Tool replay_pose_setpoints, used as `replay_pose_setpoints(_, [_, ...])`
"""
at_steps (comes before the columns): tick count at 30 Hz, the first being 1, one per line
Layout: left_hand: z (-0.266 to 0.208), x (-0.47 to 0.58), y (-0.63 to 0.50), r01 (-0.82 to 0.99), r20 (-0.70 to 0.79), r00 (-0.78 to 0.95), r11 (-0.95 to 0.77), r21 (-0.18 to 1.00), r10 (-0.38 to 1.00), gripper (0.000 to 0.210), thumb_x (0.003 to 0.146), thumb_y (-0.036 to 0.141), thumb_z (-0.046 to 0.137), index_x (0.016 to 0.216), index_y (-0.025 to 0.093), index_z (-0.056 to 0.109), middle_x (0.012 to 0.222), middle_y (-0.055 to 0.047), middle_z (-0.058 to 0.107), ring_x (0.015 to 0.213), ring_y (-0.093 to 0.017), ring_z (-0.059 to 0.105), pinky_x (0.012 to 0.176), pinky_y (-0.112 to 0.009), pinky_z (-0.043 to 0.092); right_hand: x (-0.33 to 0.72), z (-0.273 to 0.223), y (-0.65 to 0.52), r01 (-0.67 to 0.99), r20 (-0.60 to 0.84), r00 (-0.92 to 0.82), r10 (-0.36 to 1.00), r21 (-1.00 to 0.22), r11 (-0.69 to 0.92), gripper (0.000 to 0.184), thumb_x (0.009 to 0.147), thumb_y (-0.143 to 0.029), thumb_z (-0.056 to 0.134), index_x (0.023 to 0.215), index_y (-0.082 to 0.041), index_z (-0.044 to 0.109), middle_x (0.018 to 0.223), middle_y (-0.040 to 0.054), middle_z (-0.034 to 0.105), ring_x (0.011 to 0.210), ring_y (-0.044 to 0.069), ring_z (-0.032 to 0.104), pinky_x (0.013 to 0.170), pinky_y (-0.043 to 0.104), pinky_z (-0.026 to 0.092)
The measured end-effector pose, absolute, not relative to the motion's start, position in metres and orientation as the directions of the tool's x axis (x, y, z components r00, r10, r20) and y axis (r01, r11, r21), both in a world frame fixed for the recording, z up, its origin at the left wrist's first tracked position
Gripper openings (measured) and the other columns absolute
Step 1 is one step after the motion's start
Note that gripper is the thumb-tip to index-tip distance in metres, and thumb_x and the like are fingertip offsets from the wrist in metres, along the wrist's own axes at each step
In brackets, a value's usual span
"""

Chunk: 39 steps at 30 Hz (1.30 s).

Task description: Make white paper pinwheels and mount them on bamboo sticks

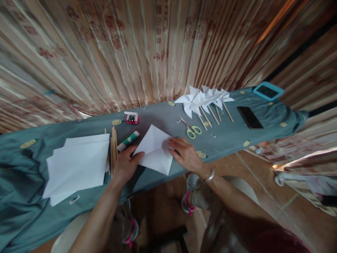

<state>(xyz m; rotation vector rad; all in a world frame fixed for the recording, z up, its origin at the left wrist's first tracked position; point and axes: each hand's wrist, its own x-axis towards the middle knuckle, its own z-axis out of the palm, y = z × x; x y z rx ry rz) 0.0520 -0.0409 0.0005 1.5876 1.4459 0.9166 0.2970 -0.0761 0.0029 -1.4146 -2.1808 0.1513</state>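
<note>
A square white sheet of paper, with crease lines across it, lies turned cornerwise in front of me. My left hand grips its left corner, thumb on top and fingers beneath. At the right corner, my right hand pinches the edge, its fingertips partly hidden. A green and white glue stick lies just beyond my left hand. Thin wooden sticks lie side by side to the left of that hand. Scissors with light green handles rest beyond my right hand, blades pointing away.
A stack of white paper is at the left. Several white paper pinwheels on sticks lie at the back right. A small red box, a black phone and a blue-framed device also sit on the grey-green tablecloth.
</note>
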Motion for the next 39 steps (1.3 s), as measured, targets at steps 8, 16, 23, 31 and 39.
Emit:
replay_pose_setpoints(8, [0.003,0.06,-0.047,0.228,0.026,-0.104,-0.001,0.974,0.994,0.039,0.067,0.039,0.073,0.101,0.022,0.074,0.095,-0.004,0.075,0.09,-0.027,0.067,0.084,-0.038,0.052,0.355,0.025,-0.047,0.988,0.098,0.148,0.984,-0.066,-0.142,0.026,0.09,-0.016,0.047,0.109,-0.011,0.064,0.107,0.0169,0.068,0.093,0.027,0.063,0.084,0.035,0.046])
replay_pose_setpoints(16, [0.014,0.065,-0.052,-0.22,-0.123,-0.185,0.081,0.972,0.975,0.037,0.054,0.031,0.083,0.088,0.018,0.076,0.089,-0.004,0.075,0.081,-0.02,0.068,0.083,-0.034,0.054,0.348,0.026,-0.048,0.994,0.062,0.111,0.992,-0.003,-0.111,0.026,0.095,-0.028,0.043,0.103,-0.013,0.063,0.106,0.0164,0.067,0.098,0.027,0.06,0.089,0.034,0.039])
replay_pose_setpoints(23, [0.035,0.068,-0.056,-0.367,-0.16,-0.215,0.072,0.928,0.963,0.034,0.049,0.027,0.086,0.079,0.017,0.075,0.081,-0.003,0.075,0.08,-0.021,0.069,0.087,-0.038,0.054,0.327,0.028,-0.048,0.99,-0.029,0.14,0.99,0.016,-0.139,0.025,0.092,-0.021,0.048,0.111,-0.012,0.061,0.108,0.0168,0.067,0.099,0.027,0.064,0.079,0.031,0.044])
replay_pose_setpoints(31, [0.043,0.062,-0.056,-0.423,-0.161,-0.199,0.063,0.904,0.967,0.035,0.049,0.023,0.085,0.081,0.015,0.074,0.08,-0.004,0.076,0.078,-0.021,0.07,0.082,-0.038,0.054,0.332,0.042,-0.074,1.0,-0.154,-0.006,0.988,-0.018,0.003,0.037,0.084,-0.021,0.058,0.12,-0.015,0.061,0.104,0.0144,0.073,0.097,0.025,0.068,0.078,0.03,0.047])
replay_pose_setpoints(39, [0.065,0.053,-0.059,-0.443,-0.148,-0.316,-0.007,0.897,0.937,0.031,0.049,0.021,0.084,0.078,0.015,0.074,0.073,-0.003,0.075,0.075,-0.022,0.071,0.081,-0.039,0.054,0.327,0.035,-0.07,0.514,-0.249,0.032,0.968,-0.826,-0.23,0.046,0.07,-0.024,0.068,0.115,-0.016,0.064,0.085,0.0062,0.074,0.074,0.02,0.07,0.059,0.027,0.05])
